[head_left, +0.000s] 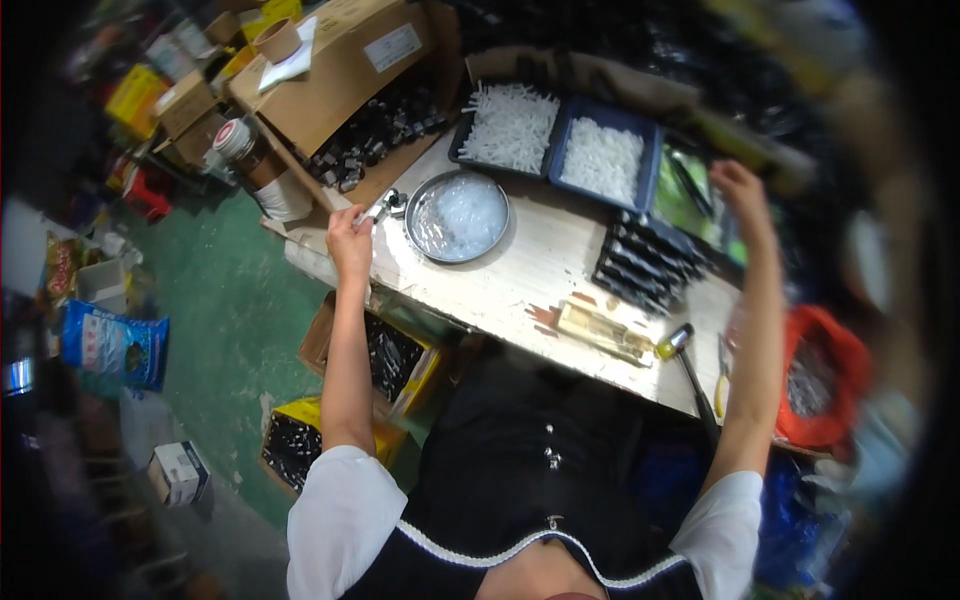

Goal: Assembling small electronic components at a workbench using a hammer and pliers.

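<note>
Silvery small part [377, 211] pinched in my left hand [349, 240], over the left end of the pale bench [510, 285], just left of the round metal pan [458, 261] with translucent contents. My right hand [740, 188] is up by the green tray [680, 208], fingers bent, can't tell if gripping anything; blue tray [656, 160] of white pieces beside it, black parts [650, 262] lined up nearer me.

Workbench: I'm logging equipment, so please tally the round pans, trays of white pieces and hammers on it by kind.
Round pan: 1
Trays of white pieces, one black tray and one blue tray: 2
Hammer: 1
Total: 4
</note>
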Motion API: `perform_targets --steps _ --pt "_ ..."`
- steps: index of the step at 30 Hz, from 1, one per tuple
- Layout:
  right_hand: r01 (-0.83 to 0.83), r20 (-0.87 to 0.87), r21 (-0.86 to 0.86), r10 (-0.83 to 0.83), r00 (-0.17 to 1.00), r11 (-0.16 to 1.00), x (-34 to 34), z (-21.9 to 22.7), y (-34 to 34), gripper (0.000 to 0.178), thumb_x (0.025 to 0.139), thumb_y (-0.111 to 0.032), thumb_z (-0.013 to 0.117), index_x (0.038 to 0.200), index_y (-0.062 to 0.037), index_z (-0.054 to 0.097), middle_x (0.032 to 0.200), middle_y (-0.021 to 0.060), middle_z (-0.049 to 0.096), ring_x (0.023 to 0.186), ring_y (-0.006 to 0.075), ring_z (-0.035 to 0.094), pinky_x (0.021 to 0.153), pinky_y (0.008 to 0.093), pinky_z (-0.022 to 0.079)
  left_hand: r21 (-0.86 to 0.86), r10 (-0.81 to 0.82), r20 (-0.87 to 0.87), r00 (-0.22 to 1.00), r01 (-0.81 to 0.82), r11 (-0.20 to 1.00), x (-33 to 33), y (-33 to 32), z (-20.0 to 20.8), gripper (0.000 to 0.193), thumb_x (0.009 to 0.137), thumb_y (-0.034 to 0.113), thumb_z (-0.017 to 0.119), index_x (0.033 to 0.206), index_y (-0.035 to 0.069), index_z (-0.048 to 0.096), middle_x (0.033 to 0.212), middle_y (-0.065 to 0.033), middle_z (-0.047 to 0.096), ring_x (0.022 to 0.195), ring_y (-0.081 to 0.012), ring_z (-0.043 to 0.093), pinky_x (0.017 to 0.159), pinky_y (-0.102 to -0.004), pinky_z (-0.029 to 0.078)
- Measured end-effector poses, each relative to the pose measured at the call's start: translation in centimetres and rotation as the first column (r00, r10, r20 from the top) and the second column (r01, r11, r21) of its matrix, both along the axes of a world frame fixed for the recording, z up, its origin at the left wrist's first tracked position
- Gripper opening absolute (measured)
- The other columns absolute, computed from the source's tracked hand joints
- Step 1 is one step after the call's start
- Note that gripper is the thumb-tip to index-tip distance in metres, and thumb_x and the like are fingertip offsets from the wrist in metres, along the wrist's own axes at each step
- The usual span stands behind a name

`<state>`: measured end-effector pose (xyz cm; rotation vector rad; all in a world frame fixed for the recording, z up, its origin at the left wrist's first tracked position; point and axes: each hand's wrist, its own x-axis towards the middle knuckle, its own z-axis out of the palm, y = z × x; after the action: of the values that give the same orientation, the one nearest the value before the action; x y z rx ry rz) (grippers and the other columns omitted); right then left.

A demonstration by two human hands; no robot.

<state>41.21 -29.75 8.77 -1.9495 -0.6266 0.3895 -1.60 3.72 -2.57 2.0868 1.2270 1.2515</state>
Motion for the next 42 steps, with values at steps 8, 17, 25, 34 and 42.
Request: perform_targets --steps 8,17,25,34,42 --pt "-0.228 0.303 0.023 0.210 0.930 0.973 -10.4 3.8 -3.2 0.015 0.074 0.000 0.056 0.088 -0.0022 0.055 0.103 0.0072 0.059 0.083 0.0134 0.056 0.071 0.0238 0.045 0.106 -0.058 -0.321 0.945 0.096 0.990 1.8 1.2 -0.9 0.026 0.071 0.004 0.066 0.096 0.002 0.063 0.089 -0.0170 0.056 0.085 -0.0350 0.056 0.074 -0.0411 0.044" --pt "-0.289 0.601 -0.426 0.507 0.618 0.857 -25.0 -5.6 -4.7 0.044 0.070 0.002 0.054 0.114 -0.0032 0.053 0.115 0.0122 0.052 0.107 0.0276 0.048 0.090 0.0428 0.035 0.273 0.087 -0.492 0.866 0.058 0.960 -1.1 -3.0 -0.6 0.024 0.075 0.006 0.062 0.099 0.003 0.064 0.085 -0.0153 0.052 0.076 -0.0313 0.053 0.074 -0.0401 0.045" --pt "-0.202 0.677 -0.533 0.558 0.479 0.821 -25.5 -7.7 -2.6 0.042 0.084 -0.014 0.050 0.125 -0.0022 0.046 0.137 0.0085 0.040 0.126 0.0223 0.037 0.102 0.0496 0.025 -0.210 -0.371 0.206 0.905 0.412 0.887 1.2 -8.5 4.0 0.030 0.069 -0.002 0.070 0.098 0.002 0.065 0.081 -0.0019 0.048 0.067 -0.0090 0.044 0.061 -0.0197 0.040" --pt "-0.256 0.392 0.201 0.162 0.906 0.946 -23.8 -8.0 -3.7 0.020 0.088 -0.013 0.053 0.098 0.0004 0.063 0.107 0.0101 0.062 0.098 0.0242 0.055 0.089 0.0336 0.039 -0.274 -0.871 0.123 0.475 0.860 0.430 8.6 -17.2 6.1 0.027 0.067 -0.001 0.071 0.093 0.001 0.066 0.084 -0.0030 0.056 0.064 -0.0075 0.049 0.055 -0.0202 0.041" --pt "-0.161 0.187 0.384 0.094 0.978 0.909 -23.8 -8.1 -4.2 0.018 0.090 -0.010 0.050 0.095 0.0020 0.062 0.097 0.0091 0.063 0.092 0.0204 0.055 0.082 0.0297 0.042 -0.240 -0.934 -0.265 0.239 0.922 0.304 11.9 -20.3 4.8 0.028 0.068 0.001 0.070 0.096 0.002 0.065 0.083 -0.0063 0.054 0.069 -0.0156 0.056 0.060 -0.0301 0.046"
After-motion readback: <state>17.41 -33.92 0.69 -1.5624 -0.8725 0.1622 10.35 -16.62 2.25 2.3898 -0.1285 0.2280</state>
